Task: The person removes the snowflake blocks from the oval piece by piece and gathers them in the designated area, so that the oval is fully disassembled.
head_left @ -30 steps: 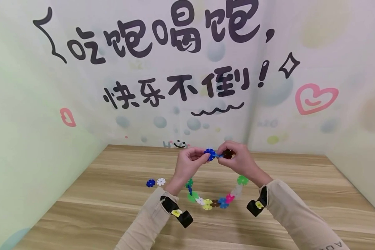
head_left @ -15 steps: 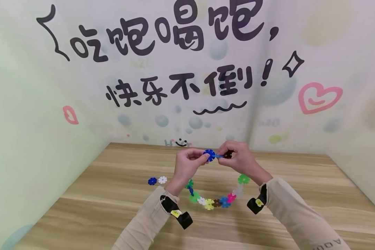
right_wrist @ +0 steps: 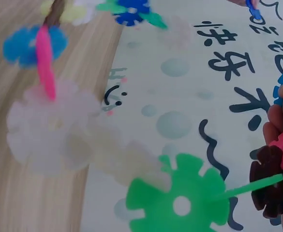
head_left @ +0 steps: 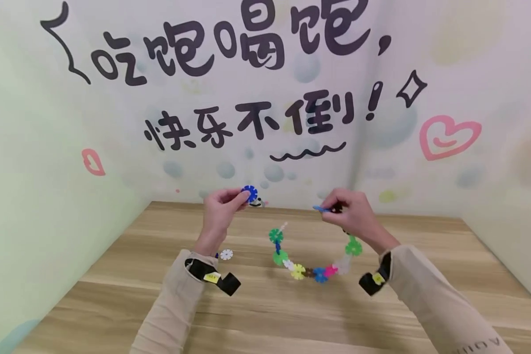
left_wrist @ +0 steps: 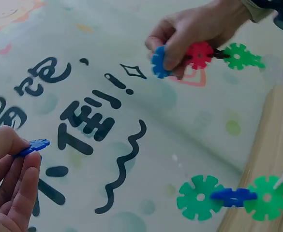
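My left hand pinches a single dark blue snowflake disc between thumb and fingers, raised before the wall. To its right, my right hand grips one end of a chain of interlocked snowflake discs, where a light blue disc pokes out past the fingertips. A pink disc and dark brown discs sit by that palm. From there the chain curves in a U through a green disc and a yellow disc. Its left end is free, with a green disc and a whitish disc.
A loose white disc lies on the wooden table, and a dark blue disc shows partly behind my left wrist. A printed cloth wall stands behind the table.
My left hand has moved left and up with the dark blue disc, away from the light blue one. My right hand has shifted slightly right and up. The chain's left end has come into view.
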Motion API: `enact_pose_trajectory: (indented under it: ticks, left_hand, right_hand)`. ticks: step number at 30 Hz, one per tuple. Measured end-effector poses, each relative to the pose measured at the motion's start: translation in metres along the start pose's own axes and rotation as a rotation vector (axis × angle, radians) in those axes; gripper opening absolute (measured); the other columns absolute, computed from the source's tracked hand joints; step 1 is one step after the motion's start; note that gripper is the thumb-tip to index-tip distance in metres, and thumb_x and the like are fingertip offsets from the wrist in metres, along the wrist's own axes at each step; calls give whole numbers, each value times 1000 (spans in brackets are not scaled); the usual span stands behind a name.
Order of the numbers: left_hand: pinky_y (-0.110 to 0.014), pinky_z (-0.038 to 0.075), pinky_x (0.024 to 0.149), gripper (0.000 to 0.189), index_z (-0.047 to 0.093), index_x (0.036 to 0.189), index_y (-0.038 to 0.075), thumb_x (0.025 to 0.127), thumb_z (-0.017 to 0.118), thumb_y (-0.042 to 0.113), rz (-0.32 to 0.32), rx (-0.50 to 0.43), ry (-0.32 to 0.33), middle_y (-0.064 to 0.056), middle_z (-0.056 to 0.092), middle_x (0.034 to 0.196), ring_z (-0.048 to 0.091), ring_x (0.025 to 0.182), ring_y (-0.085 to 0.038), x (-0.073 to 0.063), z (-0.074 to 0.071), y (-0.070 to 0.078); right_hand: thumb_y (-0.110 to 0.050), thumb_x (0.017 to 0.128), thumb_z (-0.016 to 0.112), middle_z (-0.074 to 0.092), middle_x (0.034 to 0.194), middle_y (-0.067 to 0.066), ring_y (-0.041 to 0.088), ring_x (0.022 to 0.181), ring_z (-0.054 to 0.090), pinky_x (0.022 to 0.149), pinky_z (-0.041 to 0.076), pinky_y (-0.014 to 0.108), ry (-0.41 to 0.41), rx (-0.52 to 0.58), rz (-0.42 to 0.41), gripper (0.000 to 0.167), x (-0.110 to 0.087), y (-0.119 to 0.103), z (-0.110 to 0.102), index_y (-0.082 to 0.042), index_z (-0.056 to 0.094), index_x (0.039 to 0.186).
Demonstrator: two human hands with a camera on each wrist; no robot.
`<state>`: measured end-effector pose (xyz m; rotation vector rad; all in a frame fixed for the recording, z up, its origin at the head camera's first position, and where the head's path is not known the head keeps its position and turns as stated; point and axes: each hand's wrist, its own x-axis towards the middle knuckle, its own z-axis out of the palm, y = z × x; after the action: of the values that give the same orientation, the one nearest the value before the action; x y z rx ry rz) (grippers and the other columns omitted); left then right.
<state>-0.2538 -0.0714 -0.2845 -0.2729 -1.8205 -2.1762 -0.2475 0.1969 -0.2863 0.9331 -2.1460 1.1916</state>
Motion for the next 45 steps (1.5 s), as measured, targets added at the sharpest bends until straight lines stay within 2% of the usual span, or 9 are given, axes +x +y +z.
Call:
enact_pose_trajectory:
  ticks: [2,5,9,16,22,28,34,40,45]
  left_hand:
    - [-26,52,67,23,62,94,-10,79,66,7,18,78,-49,-6,64,77,62,67,-15,1,-5,5]
    - [-27,52,68,26,62,93,-10,78,67,11,20,149,-83,-7,65,77,62,66,-15,2,-8,4]
    - [-24,52,68,27,63,94,-8,79,67,14,-19,214,-117,-9,65,81,61,68,-11,3,-20,-8]
    - [-25,52,69,28,63,101,-4,82,64,15,-107,386,-177,-14,65,89,62,76,-19,9,-53,-31]
    - [-24,51,69,27,61,105,-5,85,60,12,-169,553,-144,-15,64,92,59,72,-10,12,-82,-59]
    - [-37,50,76,25,60,107,-6,87,56,7,-226,623,-126,-17,63,95,58,79,-18,12,-106,-86]
    - [-30,49,75,24,61,106,-4,86,57,7,-301,675,-100,-17,62,101,57,84,-17,10,-120,-110]
    - [-27,51,71,23,61,105,-6,84,57,3,-327,671,-79,-17,62,97,59,79,-17,8,-128,-120]
    - [-28,50,70,21,63,102,-5,83,59,4,-302,712,-94,-16,63,94,58,79,-17,10,-126,-120]
  right_hand:
    - [12,68,64,60,73,9,7,60,52,55,47,16,-34,-2,24,16,5,-3,1,-4,63,70]
    - [16,68,63,59,72,12,9,60,51,55,47,16,-24,25,28,17,7,-10,2,-1,62,69]
    - [20,67,61,58,71,13,10,59,50,53,46,17,-3,35,25,18,4,-19,3,2,59,68]
    - [19,68,62,58,73,11,11,59,50,51,46,19,-26,25,59,18,1,-21,4,2,59,69]
    - [20,68,61,58,74,11,10,60,51,51,47,20,-43,25,73,18,-2,-20,3,2,59,70]
    - [19,68,61,58,74,11,8,61,51,52,47,20,-51,8,104,18,-5,-21,2,2,59,70]
    - [18,69,62,58,75,11,10,61,51,51,47,21,-58,20,111,17,-6,-22,3,2,59,70]
    - [18,69,61,58,75,11,10,61,51,51,47,20,-58,26,89,16,-6,-22,4,2,59,70]
    - [18,68,62,59,75,10,10,61,52,51,48,20,-54,26,78,17,-5,-23,5,1,60,70]
